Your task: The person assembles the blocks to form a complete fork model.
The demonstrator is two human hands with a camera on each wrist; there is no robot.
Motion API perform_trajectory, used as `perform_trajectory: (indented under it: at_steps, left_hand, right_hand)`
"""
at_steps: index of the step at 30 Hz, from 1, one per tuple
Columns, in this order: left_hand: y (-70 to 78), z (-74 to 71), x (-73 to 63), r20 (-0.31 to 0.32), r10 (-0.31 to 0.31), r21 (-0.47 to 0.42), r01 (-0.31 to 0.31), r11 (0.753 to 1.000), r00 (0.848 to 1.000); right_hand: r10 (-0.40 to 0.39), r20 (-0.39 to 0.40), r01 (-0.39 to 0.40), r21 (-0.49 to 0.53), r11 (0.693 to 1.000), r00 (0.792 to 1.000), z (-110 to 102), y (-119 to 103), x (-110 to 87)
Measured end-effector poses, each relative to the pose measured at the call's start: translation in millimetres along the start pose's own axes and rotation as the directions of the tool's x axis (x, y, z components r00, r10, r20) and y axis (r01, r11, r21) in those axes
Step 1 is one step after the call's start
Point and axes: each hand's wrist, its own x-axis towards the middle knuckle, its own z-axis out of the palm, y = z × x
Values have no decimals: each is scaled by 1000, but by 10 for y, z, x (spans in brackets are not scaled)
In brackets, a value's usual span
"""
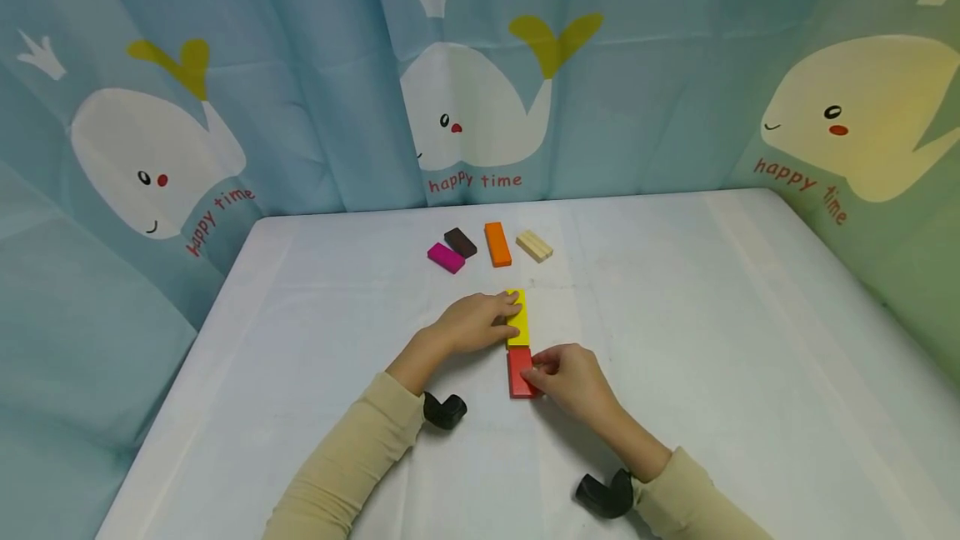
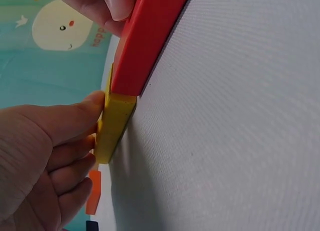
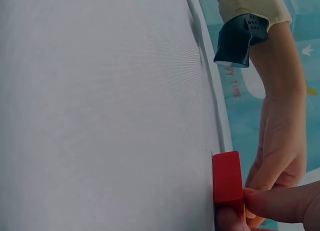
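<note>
A yellow rectangular block and a red rectangular block lie end to end on the white table, the red one nearer me. My left hand comes from the left, its thumb and fingertips resting on the top of the yellow block. From the right, my right hand pinches the red block, thumb on its upper face and fingers at its right side. In the left wrist view the red block meets the yellow block's end. The right wrist view shows the red block's near end beside the thumb.
Beyond the hands lie a magenta block, a dark brown block, an orange block and a pale wood-coloured piece with grooves. A blue curtain with whale prints hangs behind the table. Both wrists carry black cameras.
</note>
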Motion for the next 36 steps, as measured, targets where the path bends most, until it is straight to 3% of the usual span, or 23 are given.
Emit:
perform_trajectory:
  at_steps: [10,36]
  left_hand:
    - [13,-2,-14,1,2,9,-2,1000,1000]
    - [29,27,-40,-10,-12,15,13,1000,1000]
  right_hand:
    - [-45,-28,45,8,999,999,24,19,0]
    - [-51,-37,52,12,999,998,54,16,-24]
